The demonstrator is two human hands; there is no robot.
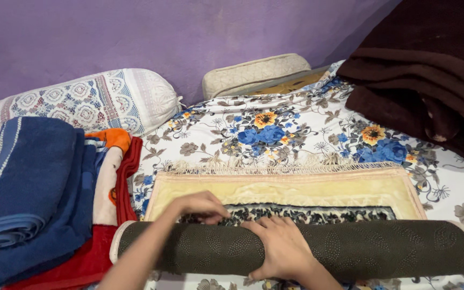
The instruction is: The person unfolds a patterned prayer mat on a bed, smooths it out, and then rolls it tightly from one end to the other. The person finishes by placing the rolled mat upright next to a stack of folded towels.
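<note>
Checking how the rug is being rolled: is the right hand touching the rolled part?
Touching. The head view shows the right hand lying flat, palm down, on the rolled rug.

One head-worn camera looks forward and down across a flower-printed bedsheet (pixel 296 129) toward a purple wall (pixel 135 32). It sits close above the bed's near edge.

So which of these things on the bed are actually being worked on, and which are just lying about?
In hand:
- cream fringed rug with dark dotted backing, partly rolled
- left hand at the roll's front edge
- right hand resting flat on the roll

Lying about:
- folded blue towel
- red and orange blanket
- patterned bolster pillow
- cream quilted cushion
- dark brown blanket
- floral bedsheet
</note>
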